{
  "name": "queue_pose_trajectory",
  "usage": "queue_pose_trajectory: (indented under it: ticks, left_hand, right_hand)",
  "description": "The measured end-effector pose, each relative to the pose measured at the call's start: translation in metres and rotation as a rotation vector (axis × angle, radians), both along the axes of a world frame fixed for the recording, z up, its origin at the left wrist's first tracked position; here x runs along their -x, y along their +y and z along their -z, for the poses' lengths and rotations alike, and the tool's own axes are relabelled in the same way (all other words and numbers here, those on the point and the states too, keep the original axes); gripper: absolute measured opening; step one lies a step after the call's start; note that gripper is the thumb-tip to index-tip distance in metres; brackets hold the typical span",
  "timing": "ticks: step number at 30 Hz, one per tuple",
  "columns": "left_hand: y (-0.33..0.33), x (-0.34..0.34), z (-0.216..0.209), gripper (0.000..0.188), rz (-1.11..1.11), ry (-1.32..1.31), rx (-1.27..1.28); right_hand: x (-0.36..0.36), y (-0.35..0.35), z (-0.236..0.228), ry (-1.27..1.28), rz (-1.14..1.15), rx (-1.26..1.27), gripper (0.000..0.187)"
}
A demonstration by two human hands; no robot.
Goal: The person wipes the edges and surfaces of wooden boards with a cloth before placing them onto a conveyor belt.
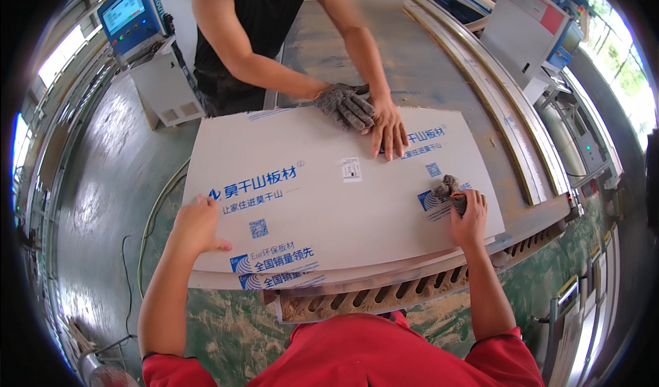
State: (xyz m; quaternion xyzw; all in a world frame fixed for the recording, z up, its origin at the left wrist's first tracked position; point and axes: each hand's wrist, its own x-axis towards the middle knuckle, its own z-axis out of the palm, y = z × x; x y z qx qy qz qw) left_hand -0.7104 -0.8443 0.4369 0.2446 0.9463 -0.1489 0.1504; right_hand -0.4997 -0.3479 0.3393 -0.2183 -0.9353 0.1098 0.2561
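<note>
Across the long grey machine surface [439, 64], lying flat: large pale rectangular board with blue printing [329, 195], stacked on a second like it, near edges overhanging. Long axis running left to right, slightly skewed, right end farther. Left hand [195, 225] pressed on near-left edge, fingers spread open; right hand [469, 212] closed around a grey cloth glove [447, 186]. Co-worker's hands at far edge. Placement seemingly mid-way; squaring left.
</note>
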Motion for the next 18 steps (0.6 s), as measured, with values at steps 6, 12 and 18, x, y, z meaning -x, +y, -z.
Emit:
queue_pose_trajectory:
  ticks: [6, 12, 18]
  left_hand:
    - [-0.003, 0.004, 0.005, 0.096, 0.026, 0.018, -0.007]
    - [-0.010, 0.003, 0.014, 0.105, 0.034, 0.028, 0.011]
    - [-0.011, 0.004, 0.013, 0.106, 0.038, 0.029, -0.003]
  right_hand:
    - [-0.002, 0.005, 0.006, 0.006, -0.014, -0.049, 0.034]
    - [0.001, 0.000, 0.003, 0.001, -0.026, -0.031, 0.033]
    - [0.001, 0.002, 0.004, -0.004, -0.028, -0.035, 0.034]
